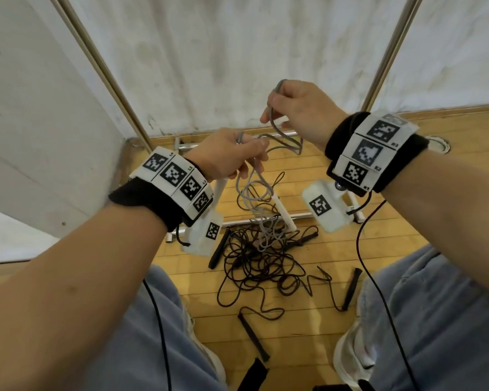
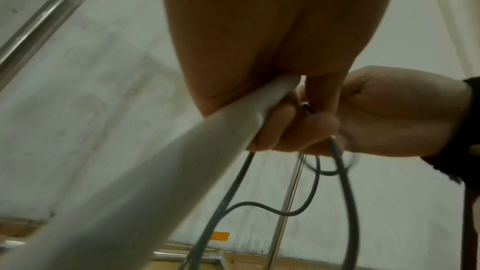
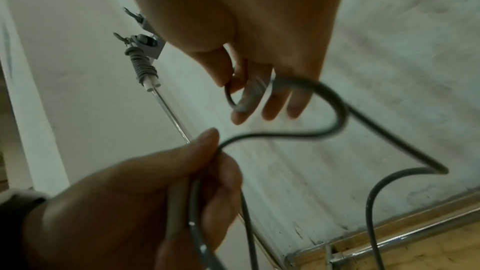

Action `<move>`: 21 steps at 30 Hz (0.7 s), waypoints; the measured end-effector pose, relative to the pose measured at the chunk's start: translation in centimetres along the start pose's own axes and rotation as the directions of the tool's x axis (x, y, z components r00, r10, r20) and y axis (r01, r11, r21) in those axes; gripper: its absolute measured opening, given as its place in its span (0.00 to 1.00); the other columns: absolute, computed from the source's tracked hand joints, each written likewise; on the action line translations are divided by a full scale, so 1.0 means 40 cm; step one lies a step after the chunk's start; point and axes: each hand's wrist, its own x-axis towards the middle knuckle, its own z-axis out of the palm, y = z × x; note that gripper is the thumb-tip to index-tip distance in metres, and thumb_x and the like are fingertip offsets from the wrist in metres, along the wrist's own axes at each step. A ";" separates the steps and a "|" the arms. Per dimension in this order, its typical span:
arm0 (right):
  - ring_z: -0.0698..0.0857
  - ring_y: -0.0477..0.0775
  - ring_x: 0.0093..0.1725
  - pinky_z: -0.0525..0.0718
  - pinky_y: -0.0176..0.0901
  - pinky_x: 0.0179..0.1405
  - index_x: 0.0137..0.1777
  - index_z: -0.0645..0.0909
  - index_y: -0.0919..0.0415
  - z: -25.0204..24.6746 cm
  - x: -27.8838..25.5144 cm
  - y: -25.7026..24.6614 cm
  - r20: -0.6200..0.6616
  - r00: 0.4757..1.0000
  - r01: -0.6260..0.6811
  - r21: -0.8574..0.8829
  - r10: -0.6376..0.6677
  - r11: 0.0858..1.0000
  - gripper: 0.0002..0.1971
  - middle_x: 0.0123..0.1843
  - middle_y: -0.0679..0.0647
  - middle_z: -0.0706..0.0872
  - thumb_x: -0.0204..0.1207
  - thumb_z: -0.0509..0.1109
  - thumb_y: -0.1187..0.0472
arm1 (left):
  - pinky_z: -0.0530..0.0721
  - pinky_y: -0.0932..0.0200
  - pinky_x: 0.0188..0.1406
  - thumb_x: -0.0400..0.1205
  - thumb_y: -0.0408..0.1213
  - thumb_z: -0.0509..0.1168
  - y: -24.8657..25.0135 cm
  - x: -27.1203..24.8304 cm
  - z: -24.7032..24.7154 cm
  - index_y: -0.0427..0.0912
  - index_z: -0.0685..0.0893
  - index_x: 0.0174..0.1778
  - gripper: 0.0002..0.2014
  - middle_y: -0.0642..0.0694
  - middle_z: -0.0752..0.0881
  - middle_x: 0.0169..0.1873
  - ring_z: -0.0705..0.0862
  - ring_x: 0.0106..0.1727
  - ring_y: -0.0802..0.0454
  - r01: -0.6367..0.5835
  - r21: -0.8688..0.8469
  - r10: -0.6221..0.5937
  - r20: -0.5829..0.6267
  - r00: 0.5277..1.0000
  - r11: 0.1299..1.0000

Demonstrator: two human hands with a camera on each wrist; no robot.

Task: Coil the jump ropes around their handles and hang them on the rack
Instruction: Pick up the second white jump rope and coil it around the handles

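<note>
Seen from a camera on the person's head, two bare forearms with marker-covered wristbands reach out over a wooden floor [image 1: 336, 249], in front of a white curtain framed by the slanted metal poles of a rack [image 1: 108, 74]. The left hand [image 1: 229, 156] is curled round the white handles [image 1: 280, 206] of a grey jump rope [image 1: 254, 198] and also pinches the cord where it leaves them; the left wrist view shows a white handle [image 2: 155, 161] running out below the closed fingers. The right hand [image 1: 297, 111], raised slightly higher and just beside the left, pinches a loop of the same grey cord between thumb and fingers, its other fingers loosely bent. The rest of the grey cord hangs down in loose curls to the floor, where it lies on top of a tangle of black jump ropes [image 1: 260, 266] with black handles scattered between the person's knees. In the right wrist view, one grey rope, already coiled round white handles [image 3: 142, 65], hangs from a clip high on the rack. This looks like the start of coiling the second grey rope: little or no cord appears wound yet. The next move probably calls for keeping the handles steady in the left hand while the right hand carries the cord round them in tight turns, lifting the slack clear of the black tangle.
</note>
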 end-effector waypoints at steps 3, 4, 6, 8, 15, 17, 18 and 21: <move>0.76 0.48 0.29 0.72 0.35 0.26 0.35 0.74 0.57 -0.008 0.008 0.000 -0.076 0.997 -0.014 0.073 0.019 0.997 0.12 0.34 0.52 0.86 0.82 0.60 0.64 | 0.73 0.67 0.21 0.86 0.46 0.61 -0.017 0.010 -0.002 0.44 0.85 0.28 0.21 0.54 0.82 0.20 0.75 0.21 0.60 0.019 0.240 -0.017 -0.010 1.000 0.971; 0.74 0.50 0.26 0.71 0.37 0.24 0.35 0.74 0.59 -0.013 0.011 -0.002 -0.096 0.994 -0.030 0.158 0.046 0.987 0.12 0.33 0.54 0.85 0.82 0.60 0.65 | 0.73 0.66 0.22 0.85 0.46 0.61 -0.023 0.012 0.001 0.45 0.83 0.27 0.20 0.54 0.80 0.20 0.75 0.21 0.60 0.027 0.288 -0.025 -0.011 1.000 0.957; 0.74 0.52 0.23 0.73 0.39 0.24 0.36 0.75 0.63 -0.020 0.014 -0.011 -0.107 0.989 -0.056 0.358 0.100 0.932 0.12 0.31 0.58 0.84 0.82 0.59 0.67 | 0.74 0.67 0.26 0.82 0.50 0.65 -0.031 0.014 0.007 0.46 0.84 0.34 0.15 0.54 0.81 0.26 0.77 0.25 0.63 0.064 0.298 -0.045 -0.072 0.996 0.952; 0.73 0.51 0.21 0.74 0.38 0.23 0.38 0.75 0.64 -0.019 0.013 -0.022 -0.097 0.988 -0.060 0.483 0.121 0.873 0.11 0.28 0.57 0.83 0.83 0.59 0.68 | 0.72 0.71 0.35 0.77 0.56 0.70 -0.027 0.014 0.014 0.50 0.82 0.50 0.14 0.56 0.82 0.37 0.80 0.38 0.66 0.083 0.202 -0.046 -0.185 0.982 0.976; 0.74 0.50 0.21 0.75 0.37 0.22 0.42 0.72 0.65 0.026 -0.006 -0.064 0.057 0.993 -0.113 0.680 0.101 0.724 0.10 0.31 0.59 0.81 0.85 0.55 0.68 | 0.72 0.72 0.24 0.80 0.39 0.70 -0.007 0.028 0.034 0.37 0.85 0.37 0.10 0.53 0.75 0.25 0.72 0.22 0.64 -0.144 -0.032 0.133 -0.231 0.964 0.989; 0.74 0.50 0.23 0.76 0.38 0.24 0.42 0.72 0.64 0.024 -0.002 -0.079 0.040 0.995 -0.095 0.704 0.094 0.704 0.10 0.32 0.60 0.81 0.85 0.54 0.68 | 0.72 0.71 0.25 0.81 0.38 0.68 -0.009 0.033 0.032 0.26 0.81 0.38 0.15 0.57 0.75 0.22 0.72 0.22 0.63 -0.139 0.021 0.140 -0.204 0.969 0.990; 0.74 0.50 0.24 0.77 0.38 0.25 0.41 0.72 0.64 0.017 0.003 -0.086 0.017 0.995 -0.081 0.728 0.100 0.680 0.10 0.32 0.59 0.81 0.85 0.55 0.68 | 0.71 0.73 0.25 0.81 0.38 0.67 -0.010 0.033 0.029 0.26 0.80 0.38 0.16 0.58 0.76 0.21 0.72 0.22 0.64 -0.131 0.089 0.144 -0.163 0.976 0.987; 0.77 0.51 0.25 0.80 0.39 0.27 0.42 0.73 0.65 -0.024 0.027 -0.099 -0.080 0.984 -0.017 0.847 0.158 0.532 0.09 0.32 0.59 0.83 0.84 0.56 0.68 | 0.72 0.66 0.27 0.84 0.42 0.65 -0.025 0.035 0.022 0.40 0.84 0.30 0.17 0.52 0.78 0.23 0.71 0.21 0.62 -0.037 0.339 0.037 0.009 0.999 0.940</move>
